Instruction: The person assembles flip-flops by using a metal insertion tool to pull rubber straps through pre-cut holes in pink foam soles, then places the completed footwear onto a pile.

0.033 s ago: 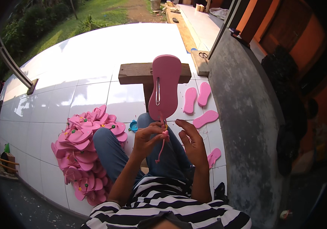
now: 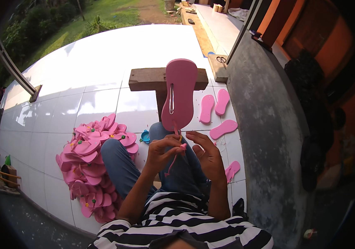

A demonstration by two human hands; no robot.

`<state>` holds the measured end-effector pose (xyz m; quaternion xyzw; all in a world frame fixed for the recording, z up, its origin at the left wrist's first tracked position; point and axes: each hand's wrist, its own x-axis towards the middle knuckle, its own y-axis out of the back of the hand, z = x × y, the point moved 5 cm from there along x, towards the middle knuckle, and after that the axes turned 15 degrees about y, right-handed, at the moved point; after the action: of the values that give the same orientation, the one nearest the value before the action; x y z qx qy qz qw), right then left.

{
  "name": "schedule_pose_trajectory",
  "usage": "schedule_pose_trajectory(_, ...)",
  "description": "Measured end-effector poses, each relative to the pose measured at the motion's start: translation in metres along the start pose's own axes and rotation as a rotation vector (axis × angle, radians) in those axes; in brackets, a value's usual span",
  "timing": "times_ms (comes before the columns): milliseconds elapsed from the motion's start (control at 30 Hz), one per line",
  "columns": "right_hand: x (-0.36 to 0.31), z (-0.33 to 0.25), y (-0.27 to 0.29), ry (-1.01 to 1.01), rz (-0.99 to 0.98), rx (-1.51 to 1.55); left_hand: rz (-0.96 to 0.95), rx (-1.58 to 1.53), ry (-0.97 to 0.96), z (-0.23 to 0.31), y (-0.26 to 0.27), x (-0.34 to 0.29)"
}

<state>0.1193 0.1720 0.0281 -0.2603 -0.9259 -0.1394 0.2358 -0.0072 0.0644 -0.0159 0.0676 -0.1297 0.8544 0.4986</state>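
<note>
over the head feed i see a slim pink strap (image 2: 183, 147) pinched between my left hand's (image 2: 161, 152) fingertips, tail dangling, below the rounded sole (image 2: 182, 93); my right hand (image 2: 209, 157) curves half-open beside it, empty.

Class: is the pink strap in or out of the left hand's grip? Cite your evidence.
In: the left hand pinches the pink strap between thumb and fingers, its thin tail trailing free.

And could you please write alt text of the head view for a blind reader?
A left hand pinches a pink strap near the lower end of a pink sandal sole, the right hand open beside it. Pink sandals lie heaped on white tiles.
</note>
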Motion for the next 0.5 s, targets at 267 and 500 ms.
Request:
schedule_pose_trajectory(267,0.012,0.005,-0.03,0.146,-0.14,0.276,0.035,-0.27,0.053,0.004,0.011,-0.019)
schedule_pose_trajectory(500,0.016,0.014,-0.034,0.092,0.005,0.491,0.028,-0.444,0.088,0.002,0.011,-0.015)
